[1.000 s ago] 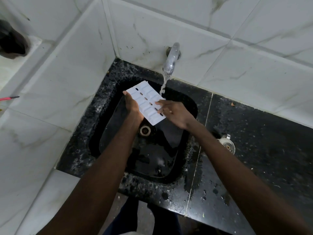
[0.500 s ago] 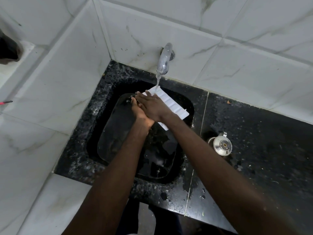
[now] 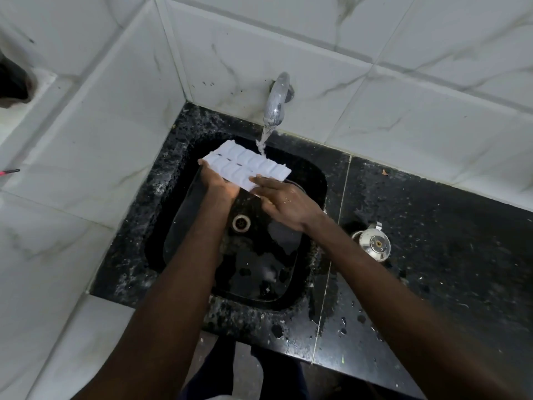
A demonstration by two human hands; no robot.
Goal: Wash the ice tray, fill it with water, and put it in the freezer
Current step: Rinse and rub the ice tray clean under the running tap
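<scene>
The bare left forearm and right forearm reach forward, converging. The left hand cups a white rectangular plastic ice tray from beneath, thumb at its corner. The right hand, just beside it, lays straight fingers on the tray's near edge.

A white ice tray is being held over the black sink, under the tap, by the left hand, which is gripping its left end from below. Water is being run onto the tray's far edge. Its near side is being touched by the straight fingers of the right hand. A small steel vessel is being carried by the wet black tabletop.
</scene>
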